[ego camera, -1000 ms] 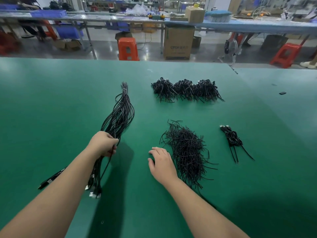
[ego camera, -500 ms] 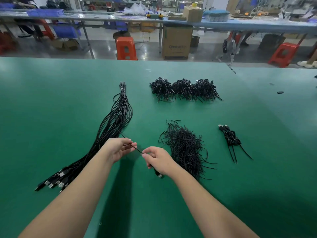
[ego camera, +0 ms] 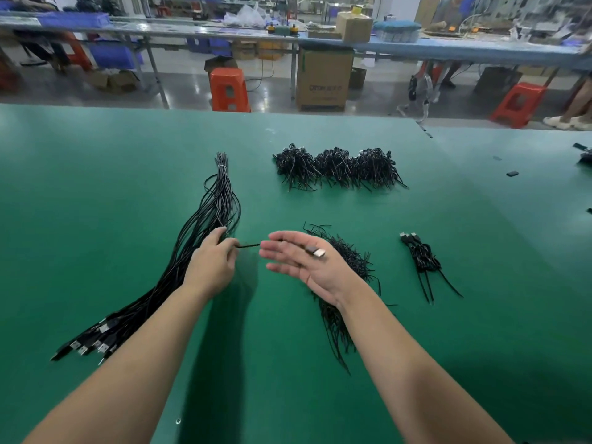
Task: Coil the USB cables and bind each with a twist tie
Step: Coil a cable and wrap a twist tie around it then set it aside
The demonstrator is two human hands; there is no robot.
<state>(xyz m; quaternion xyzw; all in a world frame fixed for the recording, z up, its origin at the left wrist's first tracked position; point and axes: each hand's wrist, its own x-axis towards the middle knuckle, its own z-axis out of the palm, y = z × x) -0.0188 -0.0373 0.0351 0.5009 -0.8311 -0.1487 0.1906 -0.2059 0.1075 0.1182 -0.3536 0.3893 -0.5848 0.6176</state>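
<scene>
Since half a second ago, the right hand (ego camera: pixel 304 261) has been turned palm up and its fingers (ego camera: pixel 275 251) straightened; earlier they were curled round the cable (ego camera: pixel 248 245). The cable's silvery plug (ego camera: pixel 316 252), then hidden below the hand, is now seen lying flat across the base of the fingers, held by nothing that can be made out. The left hand (ego camera: pixel 213 262) has been moved little: its fingers are curled, and the thin black cable is pinched at their tips, a short straight length of it being stretched across the gap to the right hand. Both hands are raised above the worktop (ego camera: pixel 96 187).

The bundle (ego camera: pixel 205 225) of loose cables is left where it was, to the left of the hands: long, glossy black strands, bound near the far end by a pale tie (ego camera: pixel 221 167) and fanned toward the near end into metal plugs (ego camera: pixel 93 342). The heap of ties (ego camera: pixel 339 283), thin, wiry and tangled, is partly hidden under the right wrist. One finished cable (ego camera: pixel 423 257), coiled short with two tails, lies to the right, well apart. Three bushy black clumps (ego camera: pixel 336 166) are set in a row farther back. The worktop is smooth, matte green.
</scene>
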